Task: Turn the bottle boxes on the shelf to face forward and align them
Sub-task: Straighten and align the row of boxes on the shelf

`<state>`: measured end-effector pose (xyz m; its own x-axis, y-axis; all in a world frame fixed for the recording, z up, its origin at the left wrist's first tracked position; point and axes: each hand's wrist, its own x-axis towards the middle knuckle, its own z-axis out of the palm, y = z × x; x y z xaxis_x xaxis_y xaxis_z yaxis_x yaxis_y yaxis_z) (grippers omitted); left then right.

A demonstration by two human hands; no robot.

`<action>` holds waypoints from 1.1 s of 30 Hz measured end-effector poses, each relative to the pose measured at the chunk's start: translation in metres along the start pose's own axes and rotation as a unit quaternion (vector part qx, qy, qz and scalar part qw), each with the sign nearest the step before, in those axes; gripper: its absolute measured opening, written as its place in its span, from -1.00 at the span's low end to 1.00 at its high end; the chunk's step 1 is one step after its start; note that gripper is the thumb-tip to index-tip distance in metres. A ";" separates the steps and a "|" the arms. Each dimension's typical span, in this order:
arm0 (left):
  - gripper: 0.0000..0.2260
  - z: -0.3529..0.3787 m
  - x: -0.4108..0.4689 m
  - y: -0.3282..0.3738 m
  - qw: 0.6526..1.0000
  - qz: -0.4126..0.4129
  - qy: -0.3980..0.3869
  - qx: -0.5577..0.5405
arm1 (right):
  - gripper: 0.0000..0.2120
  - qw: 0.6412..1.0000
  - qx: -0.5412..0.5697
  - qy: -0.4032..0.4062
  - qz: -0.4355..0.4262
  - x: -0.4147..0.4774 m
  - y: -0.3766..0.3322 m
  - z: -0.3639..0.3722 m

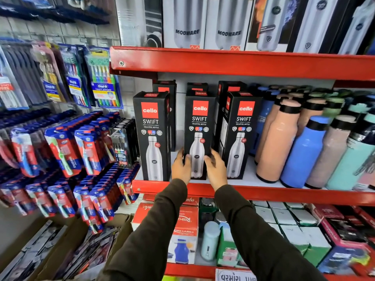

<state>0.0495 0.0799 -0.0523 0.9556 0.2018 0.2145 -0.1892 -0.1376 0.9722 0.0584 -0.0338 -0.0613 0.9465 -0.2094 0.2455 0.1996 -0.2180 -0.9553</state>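
Three black Cello Swift bottle boxes stand at the front of the red middle shelf (263,194), printed fronts facing me. My left hand (181,167) and my right hand (215,169) grip the lower sides of the middle box (199,126). The left box (152,136) stands a little apart from it. The right box (241,132) is close on the other side, turned slightly so its side panel shows. More black boxes (165,88) of the same kind stand behind them, partly hidden.
Loose bottles, peach (278,142), blue (304,155) and mint, crowd the shelf to the right. Modware boxes (187,23) fill the shelf above. Toothbrush packs (81,142) hang on the wall to the left. The lower shelf holds cartons and small boxes.
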 end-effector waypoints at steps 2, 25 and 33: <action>-0.60 -0.001 -0.006 0.000 1.000 0.004 0.002 0.001 | -0.55 1.000 0.005 0.004 -0.008 -0.004 0.001 -0.002; -0.60 -0.005 -0.042 -0.010 0.994 0.036 0.101 -0.007 | -0.65 0.997 0.033 0.063 -0.039 -0.047 -0.004 -0.009; -0.67 0.047 -0.074 0.005 0.961 0.234 0.141 0.042 | -0.64 0.972 0.037 0.215 -0.084 -0.035 0.006 -0.056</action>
<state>-0.0116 0.0182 -0.0674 0.6693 0.3512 0.6548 -0.5530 -0.3532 0.7546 0.0126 -0.0815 -0.0659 0.7091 -0.5591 0.4296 0.3743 -0.2179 -0.9013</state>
